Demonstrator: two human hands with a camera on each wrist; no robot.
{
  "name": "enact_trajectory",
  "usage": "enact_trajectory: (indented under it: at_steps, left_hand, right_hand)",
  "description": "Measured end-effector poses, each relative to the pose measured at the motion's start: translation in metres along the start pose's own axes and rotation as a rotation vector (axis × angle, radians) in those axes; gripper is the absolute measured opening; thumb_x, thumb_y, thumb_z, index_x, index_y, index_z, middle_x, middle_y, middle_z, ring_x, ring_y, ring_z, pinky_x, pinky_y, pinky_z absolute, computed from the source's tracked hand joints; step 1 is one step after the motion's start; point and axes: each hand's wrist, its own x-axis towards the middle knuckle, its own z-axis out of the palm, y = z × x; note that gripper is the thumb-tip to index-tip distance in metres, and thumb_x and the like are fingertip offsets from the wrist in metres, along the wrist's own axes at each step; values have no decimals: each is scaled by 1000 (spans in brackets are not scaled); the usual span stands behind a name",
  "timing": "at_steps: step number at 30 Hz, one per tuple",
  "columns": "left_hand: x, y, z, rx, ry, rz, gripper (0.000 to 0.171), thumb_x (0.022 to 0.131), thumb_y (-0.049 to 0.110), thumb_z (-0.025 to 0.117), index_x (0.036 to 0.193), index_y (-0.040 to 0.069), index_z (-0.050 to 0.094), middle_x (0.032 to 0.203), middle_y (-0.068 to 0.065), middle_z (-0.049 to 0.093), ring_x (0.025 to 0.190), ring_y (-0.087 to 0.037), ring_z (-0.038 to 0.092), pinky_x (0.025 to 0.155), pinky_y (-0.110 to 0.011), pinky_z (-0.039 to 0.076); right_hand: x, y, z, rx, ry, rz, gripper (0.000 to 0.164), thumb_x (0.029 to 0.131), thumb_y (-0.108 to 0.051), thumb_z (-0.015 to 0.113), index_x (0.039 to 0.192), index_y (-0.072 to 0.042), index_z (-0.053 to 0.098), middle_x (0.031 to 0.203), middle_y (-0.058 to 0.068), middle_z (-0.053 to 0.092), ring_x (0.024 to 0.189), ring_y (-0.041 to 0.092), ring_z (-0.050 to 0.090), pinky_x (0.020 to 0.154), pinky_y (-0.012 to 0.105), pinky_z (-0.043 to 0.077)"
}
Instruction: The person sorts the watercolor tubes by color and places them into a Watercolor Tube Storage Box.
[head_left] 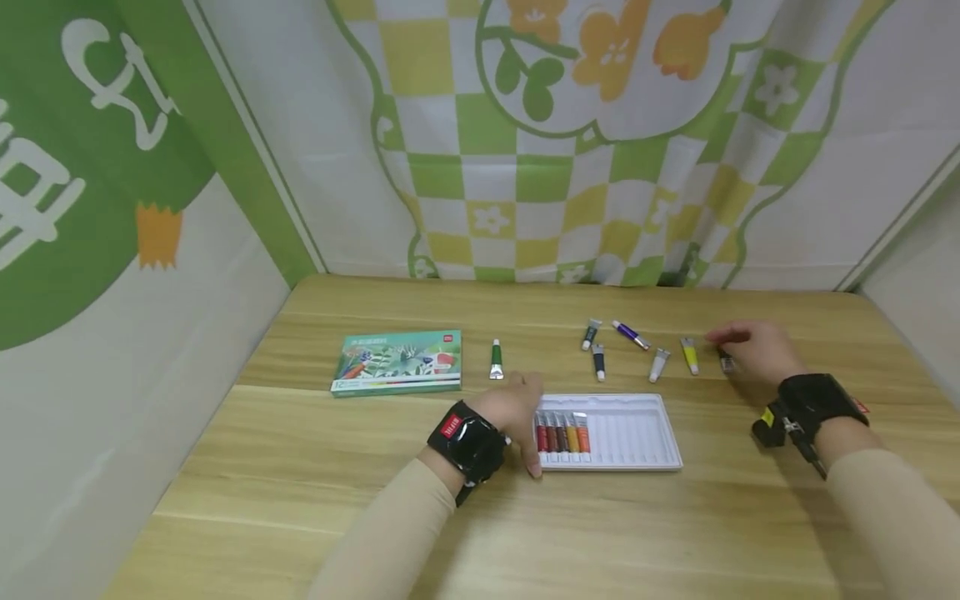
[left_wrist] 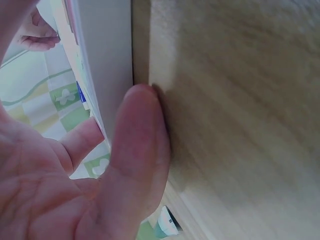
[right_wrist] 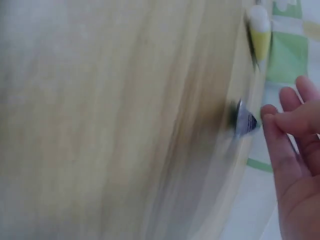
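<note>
In the head view my left hand (head_left: pixel 517 410) rests at the left end of a white paint tray (head_left: pixel 671 433), thumb by the near corner. The left wrist view shows its straight thumb against the tray's side wall (left_wrist: pixel 107 65). Several red, brown, ochre and orange paint tubes (head_left: pixel 562 437) lie in the tray's left slots. Over a dark paint tube (head_left: pixel 727 362) at the right hovers my right hand (head_left: pixel 759 350). In the right wrist view its thumb and index fingertips nearly meet just beyond that tube's crimped end (right_wrist: pixel 245 121); no grip on it shows.
A yellow tube (head_left: pixel 690 356), white tube (head_left: pixel 659 365), purple tube (head_left: pixel 631 334) and two dark tubes (head_left: pixel 598 363) lie behind the tray. Left of these are a green tube (head_left: pixel 497 358) and a flat paint box (head_left: pixel 397 362). A patterned curtain (head_left: pixel 487 175) hangs behind the table.
</note>
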Motion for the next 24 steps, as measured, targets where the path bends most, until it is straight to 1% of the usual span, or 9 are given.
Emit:
enact_trajectory:
  at_steps: [3,5,7,10,12,15,18,20,24]
  left_hand:
    - [0,-1,-2,-6,1,9,103,51,21,105,133,2,47,128,-17,47,105,-26,53,94,-41,52]
    - [0,-1,-3,-7,-2,9,102,51,20,105,133,2,47,128,-17,47,105,-26,53,94,-41,52]
    - [-1,-1,-3,-7,-3,8,101,51,20,105,133,2,47,127,-16,47,105,-25,53,94,-41,52]
    - [-1,-1,-3,-17,-2,5,101,51,19,105,132,3,46,127,-16,46,105,-26,53,93,-40,52]
    - [-1,-1,-3,-22,-2,5,103,50,20,105,132,2,46,126,-16,46,104,-26,53,92,-40,52]
    - [2,-2,-1,-28,0,-1,105,49,20,105,132,3,45,127,-16,46,104,-26,53,92,-41,52]
    - [3,-3,0,-27,5,-5,106,48,20,106,133,2,45,127,-16,46,104,-27,54,91,-41,52]
    - [3,-3,1,-27,10,-3,106,48,20,106,133,2,45,126,-16,47,103,-26,54,91,-41,52]
    - [1,-2,2,-28,9,1,104,49,20,105,132,2,45,126,-16,47,104,-26,54,91,-41,52]
  right_hand:
    - [-3,2,-7,-18,-8,9,24,99,1,55,115,9,71,121,35,63,110,54,59,93,63,47]
    - [-5,3,-9,-75,-11,-26,23,97,3,56,112,8,73,119,36,64,109,56,59,91,64,48]
    - [-6,3,-9,-145,-14,-56,20,95,4,59,108,8,74,115,35,66,105,57,60,87,65,49]
    - [-7,1,-7,-249,-4,-103,16,90,4,67,103,7,76,103,30,70,93,50,65,78,60,53]
    - [-6,-1,-7,-282,-33,-83,17,90,-2,71,105,6,76,97,26,71,86,43,66,74,55,53]
    - [-3,-7,-5,-305,-95,-40,24,93,-9,71,112,5,75,96,23,71,86,38,66,73,52,53]
    - [-1,-12,-4,-305,-133,-15,27,95,-11,68,114,7,73,98,24,71,90,41,67,75,54,54]
    - [-3,-13,-3,-299,-126,-7,28,94,-10,67,114,9,72,99,24,71,90,41,67,76,55,54]
    - [-7,-14,0,-271,-75,-17,27,91,-8,65,110,10,71,96,24,71,88,41,66,76,56,52]
